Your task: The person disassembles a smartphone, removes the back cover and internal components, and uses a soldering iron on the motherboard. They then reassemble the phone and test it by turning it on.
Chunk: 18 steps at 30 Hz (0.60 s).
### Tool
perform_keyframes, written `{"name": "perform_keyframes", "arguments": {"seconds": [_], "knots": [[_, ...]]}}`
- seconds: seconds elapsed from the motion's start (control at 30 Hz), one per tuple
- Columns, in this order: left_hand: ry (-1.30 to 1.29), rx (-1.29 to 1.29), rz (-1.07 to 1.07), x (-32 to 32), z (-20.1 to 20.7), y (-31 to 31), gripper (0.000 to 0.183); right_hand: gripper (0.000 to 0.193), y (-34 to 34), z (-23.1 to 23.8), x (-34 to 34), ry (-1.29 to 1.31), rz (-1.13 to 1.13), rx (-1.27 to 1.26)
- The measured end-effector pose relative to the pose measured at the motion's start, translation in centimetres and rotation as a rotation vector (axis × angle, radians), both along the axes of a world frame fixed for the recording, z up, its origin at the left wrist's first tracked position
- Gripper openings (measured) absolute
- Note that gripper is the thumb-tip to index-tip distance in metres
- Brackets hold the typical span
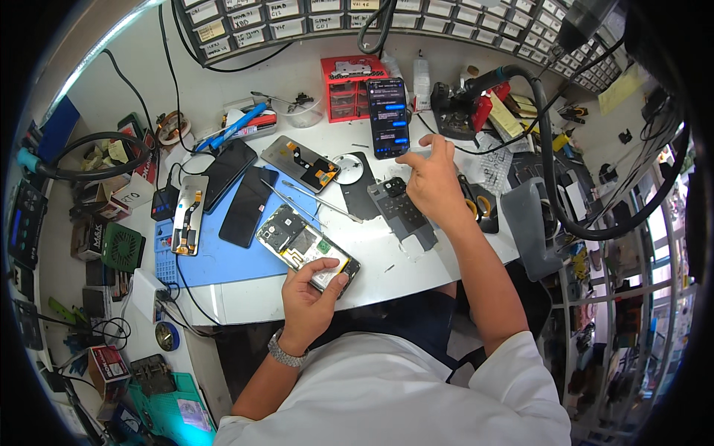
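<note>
My left hand (311, 297) grips the lower end of a phone with its back cover off (303, 244), thumb on top. Inside it show a battery and ribbon cables. My right hand (433, 178) is raised with fingers apart, holding nothing. One fingertip is close to the lower right corner of an upright phone with a lit screen (388, 123); whether it touches cannot be told. Under that hand lies a dark phone back cover (401, 212) on the white table. Tweezers (327, 202) lie just beyond the opened phone.
A blue mat (216, 260) bears a dark phone screen (248, 208) and a screen panel with flex cable (190, 215). Scissors (476, 206) lie at right. At the back stand a red drawer box (344, 89) and a clear tub (303, 114). A thick black hose (547, 149) arches at right.
</note>
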<state>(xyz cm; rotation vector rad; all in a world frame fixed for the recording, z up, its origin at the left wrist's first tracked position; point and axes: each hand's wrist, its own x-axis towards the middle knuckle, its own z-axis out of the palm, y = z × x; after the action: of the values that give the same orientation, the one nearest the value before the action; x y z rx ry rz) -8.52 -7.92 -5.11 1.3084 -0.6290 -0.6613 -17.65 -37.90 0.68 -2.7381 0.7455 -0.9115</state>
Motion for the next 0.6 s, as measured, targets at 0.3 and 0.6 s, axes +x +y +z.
{"name": "perform_keyframes", "arguments": {"seconds": [0.3, 0.6], "knots": [[-0.019, -0.029, 0.014, 0.0, 0.1, 0.0, 0.028, 0.041, -1.3, 0.0, 0.7, 0.203, -0.093, -0.158], [-0.042, -0.023, 0.025, -0.1, 0.4, -0.1, 0.028, 0.031, -2.1, -1.3, 1.5, 0.156, -0.068, -0.107]]}}
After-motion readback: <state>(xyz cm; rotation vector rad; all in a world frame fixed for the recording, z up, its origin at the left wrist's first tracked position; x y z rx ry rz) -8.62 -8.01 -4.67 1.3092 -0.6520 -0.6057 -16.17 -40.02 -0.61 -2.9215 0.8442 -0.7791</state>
